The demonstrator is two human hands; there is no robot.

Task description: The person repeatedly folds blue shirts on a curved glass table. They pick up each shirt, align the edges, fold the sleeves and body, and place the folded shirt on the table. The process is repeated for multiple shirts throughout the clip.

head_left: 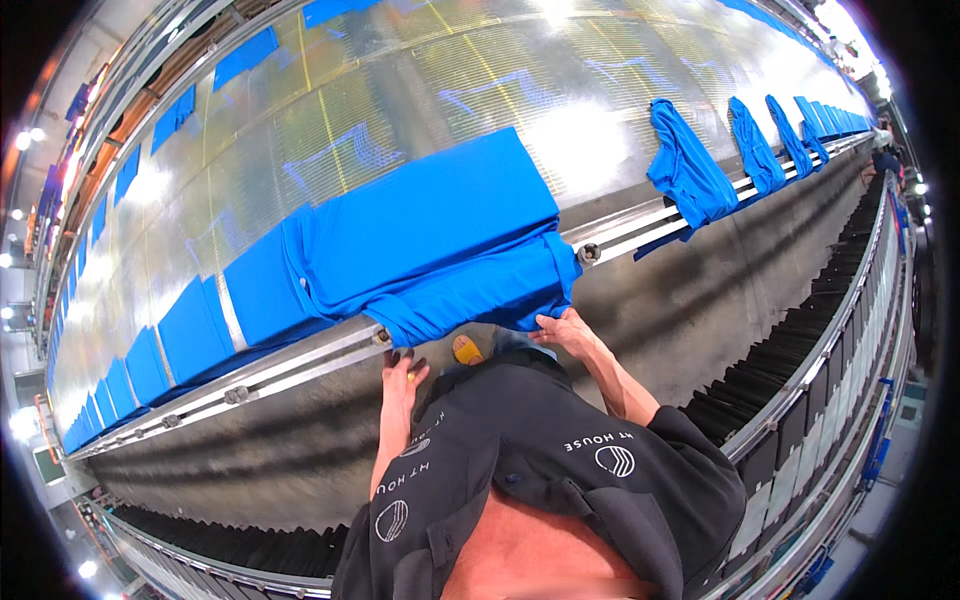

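Observation:
A blue fabric shirt (470, 293) lies across the near edge of the long table, its lower part hanging over the rail. My right hand (568, 333) has its thumb and fingers closed on the hanging hem at the right corner. Just below the rail, by the shirt's left corner, is my left hand (402, 380). Its thumb and fingers are spread apart with nothing seen between them; the fingertips look dark and are partly hard to make out. Flat on the tabletop behind the shirt lies a smooth blue fabric panel (440, 205).
The long shiny table (420, 95) carries faint blue outlines and yellow lines. More blue panels (190, 335) lie along its edge to the left, and crumpled blue garments (690, 170) hang over the metal rail (625, 228) to the right. Dark hanging pieces (780, 355) line a rack behind me.

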